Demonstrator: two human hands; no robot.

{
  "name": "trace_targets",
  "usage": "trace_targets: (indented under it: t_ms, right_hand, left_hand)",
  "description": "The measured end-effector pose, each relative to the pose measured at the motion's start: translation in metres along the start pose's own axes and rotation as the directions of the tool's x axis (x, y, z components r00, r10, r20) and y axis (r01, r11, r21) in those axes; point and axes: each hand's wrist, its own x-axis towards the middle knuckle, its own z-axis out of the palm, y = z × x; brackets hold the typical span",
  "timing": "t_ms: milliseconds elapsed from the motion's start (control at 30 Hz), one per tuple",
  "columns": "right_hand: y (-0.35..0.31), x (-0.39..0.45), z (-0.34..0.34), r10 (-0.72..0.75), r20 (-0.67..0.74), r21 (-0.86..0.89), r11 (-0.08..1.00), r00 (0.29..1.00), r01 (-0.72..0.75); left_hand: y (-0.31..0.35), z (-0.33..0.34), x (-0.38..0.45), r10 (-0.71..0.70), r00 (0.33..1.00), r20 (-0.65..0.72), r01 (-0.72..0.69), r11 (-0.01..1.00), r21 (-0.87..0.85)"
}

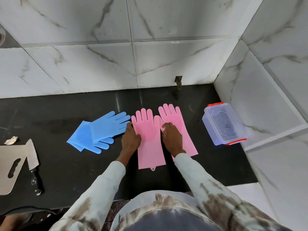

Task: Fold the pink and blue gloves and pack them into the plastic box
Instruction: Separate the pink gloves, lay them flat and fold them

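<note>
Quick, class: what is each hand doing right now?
Left hand: open, resting on the near pink glove.
Right hand: open, resting on the far pink glove.

One wide-angle view is given, taken from the person's head and aimed forward and steeply down. The black table (66,172) is seen from close above, with the tiled walls (100,47) behind and at right.
</note>
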Motion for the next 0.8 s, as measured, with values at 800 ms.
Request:
trace_targets:
  t_ms: [800]
  right_hand:
    - [0.046, 0.014, -0.021, 0.416, -0.055, -0.054, 0.906, 0.908, -0.419]
  left_hand:
    - [0.003, 0.006, 0.002, 0.019, 1.0, -0.008, -0.019, 0.999, -0.037]
